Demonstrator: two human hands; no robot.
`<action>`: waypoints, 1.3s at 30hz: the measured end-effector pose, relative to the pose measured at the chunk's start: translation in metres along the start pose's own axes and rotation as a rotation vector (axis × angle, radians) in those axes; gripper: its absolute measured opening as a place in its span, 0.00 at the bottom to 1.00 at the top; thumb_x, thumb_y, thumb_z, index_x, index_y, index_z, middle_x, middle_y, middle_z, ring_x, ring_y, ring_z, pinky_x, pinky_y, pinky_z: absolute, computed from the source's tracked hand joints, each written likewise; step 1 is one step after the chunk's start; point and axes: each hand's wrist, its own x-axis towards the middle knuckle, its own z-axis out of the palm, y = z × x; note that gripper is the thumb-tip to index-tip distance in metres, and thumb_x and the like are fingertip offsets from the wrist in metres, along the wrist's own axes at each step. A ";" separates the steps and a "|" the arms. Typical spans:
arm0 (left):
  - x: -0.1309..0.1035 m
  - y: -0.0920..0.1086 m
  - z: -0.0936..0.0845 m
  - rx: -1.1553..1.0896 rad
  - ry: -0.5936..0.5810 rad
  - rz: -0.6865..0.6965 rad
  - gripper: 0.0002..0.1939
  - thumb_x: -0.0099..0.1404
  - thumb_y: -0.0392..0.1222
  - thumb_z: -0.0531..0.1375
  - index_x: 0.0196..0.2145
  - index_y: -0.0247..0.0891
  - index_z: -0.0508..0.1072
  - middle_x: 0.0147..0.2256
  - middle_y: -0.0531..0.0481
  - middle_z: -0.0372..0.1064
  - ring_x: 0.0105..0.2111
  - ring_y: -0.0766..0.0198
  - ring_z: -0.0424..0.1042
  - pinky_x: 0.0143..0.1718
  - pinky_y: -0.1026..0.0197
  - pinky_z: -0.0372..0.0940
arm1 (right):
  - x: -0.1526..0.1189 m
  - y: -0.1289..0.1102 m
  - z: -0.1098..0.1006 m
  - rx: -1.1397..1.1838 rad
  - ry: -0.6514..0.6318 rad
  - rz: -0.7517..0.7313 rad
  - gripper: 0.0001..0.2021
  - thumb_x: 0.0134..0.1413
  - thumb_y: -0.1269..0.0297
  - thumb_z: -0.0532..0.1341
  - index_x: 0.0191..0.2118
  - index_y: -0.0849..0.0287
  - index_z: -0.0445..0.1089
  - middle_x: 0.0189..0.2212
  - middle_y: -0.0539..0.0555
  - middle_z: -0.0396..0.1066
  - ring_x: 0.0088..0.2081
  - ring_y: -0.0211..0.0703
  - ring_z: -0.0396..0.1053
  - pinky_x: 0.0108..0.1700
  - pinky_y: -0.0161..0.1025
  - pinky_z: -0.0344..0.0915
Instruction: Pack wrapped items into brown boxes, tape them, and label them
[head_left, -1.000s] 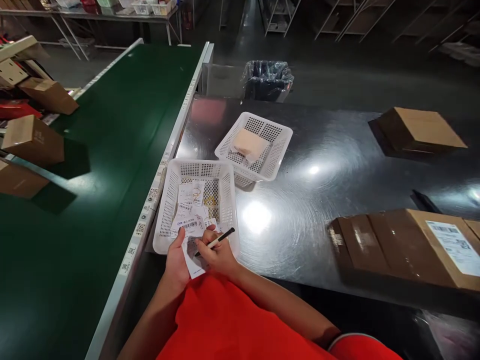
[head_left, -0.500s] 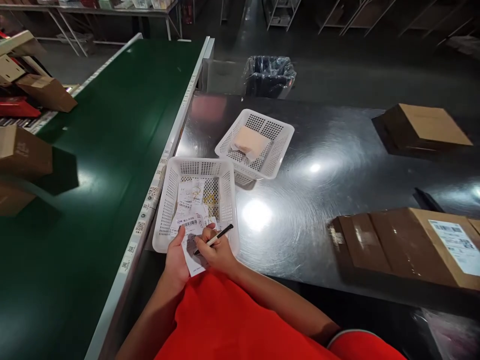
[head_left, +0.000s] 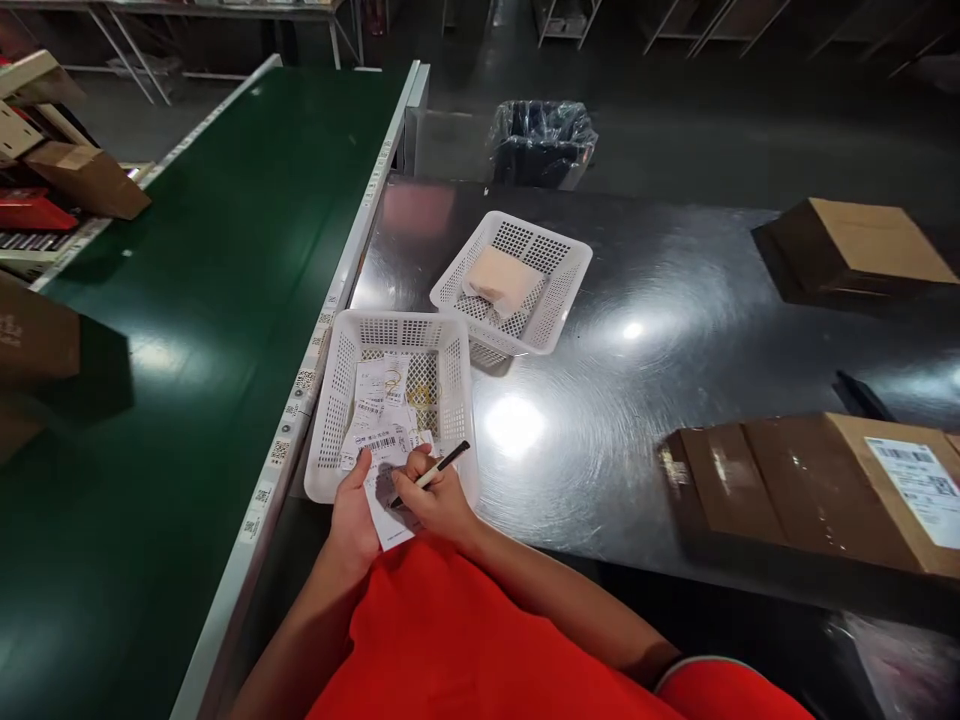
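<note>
My left hand [head_left: 354,513] grips a white paper slip [head_left: 382,500] printed with a barcode, its thumb lying on top. A black-and-white pen [head_left: 439,471] is pinched in my right hand [head_left: 437,505], its tip against the lower part of the slip. Both hands are over the near edge of a white perforated basket [head_left: 319,450]. Inside that basket lie more printed slips [head_left: 373,385] and yellow rubber bands [head_left: 421,396]. Behind it, a second white basket [head_left: 566,305] holds a stack of pale paper [head_left: 502,280].
On my left runs a green conveyor belt [head_left: 217,300] with a metal side rail [head_left: 330,310]. Cartons [head_left: 795,490] stand on the steel table [head_left: 592,450] at right, and another carton [head_left: 877,245] sits farther back. Beyond the table is a lined bin [head_left: 540,150].
The cartons on the green belt have shifted left and toward me. My right hand and the pen have moved very slightly; the slip is still held in my left hand.
</note>
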 end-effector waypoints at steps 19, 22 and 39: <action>0.003 0.042 -0.100 0.053 0.032 0.256 0.24 0.70 0.55 0.47 0.51 0.37 0.71 0.45 0.36 0.76 0.48 0.46 0.74 0.54 0.32 0.61 | 0.080 0.098 -0.036 -1.058 -0.099 0.269 0.17 0.52 0.68 0.62 0.49 0.60 0.68 0.40 0.64 0.74 0.44 0.55 0.70 0.42 0.43 0.63; 0.004 0.038 -0.108 0.018 -0.081 0.166 0.25 0.68 0.56 0.49 0.54 0.40 0.70 0.50 0.39 0.74 0.55 0.46 0.69 0.60 0.36 0.56 | 0.075 0.114 -0.027 -1.187 -0.225 0.236 0.23 0.46 0.75 0.64 0.50 0.61 0.68 0.50 0.67 0.70 0.55 0.59 0.63 0.53 0.48 0.56; 0.014 0.053 -0.088 0.276 0.234 0.418 0.20 0.68 0.53 0.51 0.47 0.38 0.74 0.42 0.40 0.77 0.44 0.50 0.75 0.46 0.46 0.69 | 0.074 0.087 -0.052 -1.250 -0.354 0.002 0.18 0.58 0.75 0.51 0.45 0.56 0.75 0.35 0.57 0.74 0.41 0.49 0.68 0.47 0.42 0.55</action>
